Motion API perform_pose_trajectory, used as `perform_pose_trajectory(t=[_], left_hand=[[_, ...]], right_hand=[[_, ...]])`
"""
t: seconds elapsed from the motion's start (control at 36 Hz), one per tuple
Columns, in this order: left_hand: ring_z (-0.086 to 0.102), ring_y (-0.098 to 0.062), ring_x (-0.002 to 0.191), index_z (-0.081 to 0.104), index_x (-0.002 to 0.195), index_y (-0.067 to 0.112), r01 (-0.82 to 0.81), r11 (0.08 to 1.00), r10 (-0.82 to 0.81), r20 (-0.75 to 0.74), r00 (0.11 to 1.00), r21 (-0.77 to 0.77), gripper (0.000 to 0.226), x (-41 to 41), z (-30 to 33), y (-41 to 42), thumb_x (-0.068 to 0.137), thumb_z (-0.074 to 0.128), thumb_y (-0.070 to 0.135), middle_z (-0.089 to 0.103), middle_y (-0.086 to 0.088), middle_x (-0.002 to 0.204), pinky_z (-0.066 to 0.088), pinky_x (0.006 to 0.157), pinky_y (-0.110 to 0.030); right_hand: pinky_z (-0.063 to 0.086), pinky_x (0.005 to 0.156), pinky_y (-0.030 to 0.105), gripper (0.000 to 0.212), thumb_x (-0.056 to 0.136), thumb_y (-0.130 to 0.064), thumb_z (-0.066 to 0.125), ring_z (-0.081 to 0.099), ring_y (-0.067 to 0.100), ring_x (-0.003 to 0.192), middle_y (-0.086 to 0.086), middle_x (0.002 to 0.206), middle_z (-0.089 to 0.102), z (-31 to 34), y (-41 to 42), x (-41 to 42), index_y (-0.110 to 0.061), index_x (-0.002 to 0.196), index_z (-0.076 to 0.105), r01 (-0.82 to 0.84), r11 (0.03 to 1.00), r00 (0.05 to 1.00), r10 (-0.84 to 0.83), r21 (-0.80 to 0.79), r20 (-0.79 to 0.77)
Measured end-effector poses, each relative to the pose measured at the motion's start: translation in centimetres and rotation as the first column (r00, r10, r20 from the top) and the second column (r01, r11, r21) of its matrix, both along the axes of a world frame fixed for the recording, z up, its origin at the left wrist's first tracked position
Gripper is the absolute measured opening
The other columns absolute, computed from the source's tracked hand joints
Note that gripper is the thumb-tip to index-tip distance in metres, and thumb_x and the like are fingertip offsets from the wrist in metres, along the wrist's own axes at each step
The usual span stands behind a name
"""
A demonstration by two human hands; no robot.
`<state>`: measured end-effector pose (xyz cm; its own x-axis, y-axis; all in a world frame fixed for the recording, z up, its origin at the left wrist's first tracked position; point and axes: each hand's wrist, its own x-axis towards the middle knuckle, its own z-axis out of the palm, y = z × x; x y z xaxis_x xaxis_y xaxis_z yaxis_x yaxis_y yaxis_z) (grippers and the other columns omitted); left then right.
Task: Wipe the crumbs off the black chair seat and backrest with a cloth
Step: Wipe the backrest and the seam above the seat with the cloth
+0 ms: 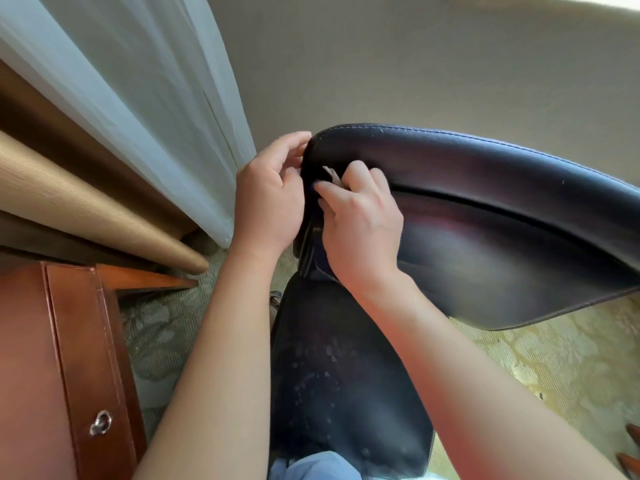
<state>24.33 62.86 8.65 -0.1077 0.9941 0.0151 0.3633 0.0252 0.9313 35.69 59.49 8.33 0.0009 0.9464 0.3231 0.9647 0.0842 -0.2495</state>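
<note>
Backrest (485, 188) of the black chair fills the right of the view, its glossy face showing only a speck or two near the top seam. Below the backrest the seat (346, 375) is peppered with pale crumbs (332, 351), so by my reading the seat is not yet wiped and most of the job remains. At the backrest's left edge the left hand (268, 199) curls its fingers round the rim, steadying it. Just beside it, on the backrest's front face, the right hand (360, 220) pinches something small and whitish (329, 173) (possibly a corner of the cloth; too little shows to be sure). Left of the backrest hang curtains (138, 98).
</note>
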Motion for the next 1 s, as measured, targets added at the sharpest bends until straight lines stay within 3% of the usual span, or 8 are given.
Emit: perform_pose_trajectory(t=[0.08,0.19,0.39,0.53,0.61,0.81,0.89,1.0], left_hand=[[0.065,-0.003,0.101,0.064,0.124,0.019,-0.005,0.999,0.003,-0.059,0.998,-0.036,0.050,0.0,0.4,-1.1,0.086,0.045,-0.007,0.068,0.010,0.116,0.051,0.092,-0.018],[0.060,-0.013,0.091,0.063,0.111,0.020,-0.015,0.994,-0.005,-0.178,0.984,-0.110,0.036,0.1,0.2,-2.7,0.083,0.054,0.001,0.064,0.002,0.110,0.052,0.089,-0.031],[0.051,-0.015,0.125,0.055,0.135,0.033,0.416,0.804,-0.496,-0.093,0.863,-0.424,0.067,2.2,0.7,-6.4,0.070,0.067,0.024,0.053,0.013,0.131,0.049,0.103,-0.040],[0.060,-0.013,0.107,0.062,0.119,0.029,0.408,0.832,-0.494,-0.170,0.853,-0.375,0.039,3.8,0.3,-7.8,0.085,0.070,0.012,0.063,0.011,0.112,0.055,0.090,-0.038],[0.066,-0.010,0.091,0.065,0.102,0.028,0.448,0.806,-0.533,-0.143,0.834,-0.388,0.021,4.3,0.8,-8.3,0.090,0.067,0.011,0.070,0.009,0.095,0.058,0.078,-0.036],[0.066,-0.019,0.088,0.067,0.091,0.021,0.534,0.767,-0.596,-0.085,0.799,-0.355,0.011,4.1,1.0,-8.5,0.086,0.069,0.011,0.067,0.003,0.091,0.055,0.082,-0.049],[0.057,-0.011,0.097,0.068,0.101,0.014,0.504,0.812,-0.556,-0.129,0.821,-0.294,0.014,3.5,0.5,-8.1,0.088,0.074,0.016,0.050,0.006,0.110,0.047,0.086,-0.024],[0.049,-0.001,0.113,0.072,0.115,0.013,0.444,0.866,-0.482,-0.149,0.863,-0.229,0.029,2.1,0.9,-7.6,0.087,0.077,0.015,0.039,0.009,0.134,0.032,0.087,0.003]], right_hand=[[0.045,0.049,0.034,0.015,0.087,-0.018,0.063,0.051,0.027,0.080,0.003,0.083,0.051,0.3,-0.8,1.5,-0.020,0.093,0.076,-0.011,0.999,0.988,0.016,0.033,-0.157],[0.048,0.057,0.035,0.020,0.088,-0.019,0.063,0.054,0.025,0.085,-0.004,0.084,0.047,0.7,-1.8,3.3,-0.023,0.101,0.077,0.020,1.000,0.951,-0.012,0.022,-0.310],[0.044,0.068,0.028,0.023,0.086,-0.011,0.068,0.051,0.014,0.076,-0.010,0.080,0.045,2.1,-3.4,6.1,-0.021,0.105,0.078,0.028,0.999,0.825,-0.045,-0.039,-0.564],[0.033,0.066,0.009,0.023,0.087,-0.008,0.070,0.049,0.002,0.070,-0.011,0.074,0.046,3.1,-4.7,8.3,-0.023,0.102,0.079,0.028,0.986,0.714,-0.136,-0.166,-0.686],[0.038,0.068,0.014,0.023,0.087,-0.012,0.069,0.053,0.004,0.073,-0.007,0.080,0.056,3.2,-5.5,9.2,-0.025,0.103,0.077,0.046,0.972,0.681,-0.198,-0.228,-0.705],[0.048,0.075,0.024,0.035,0.085,-0.024,0.071,0.060,0.006,0.082,-0.014,0.103,0.067,3.2,-7.0,9.7,-0.031,0.108,0.045,0.054,0.935,0.634,-0.304,-0.351,-0.711],[0.046,0.087,0.021,0.045,0.080,-0.030,0.078,0.059,0.003,0.105,-0.021,0.123,0.059,3.0,-7.8,9.4,-0.030,0.118,0.056,-0.157,0.903,0.708,-0.180,-0.401,-0.683],[0.038,0.104,0.020,0.091,0.068,-0.033,0.087,0.042,0.001,0.131,-0.017,0.146,0.038,2.9,-7.9,8.8,-0.029,0.146,0.040,-0.339,0.834,0.820,0.035,-0.436,-0.572]])
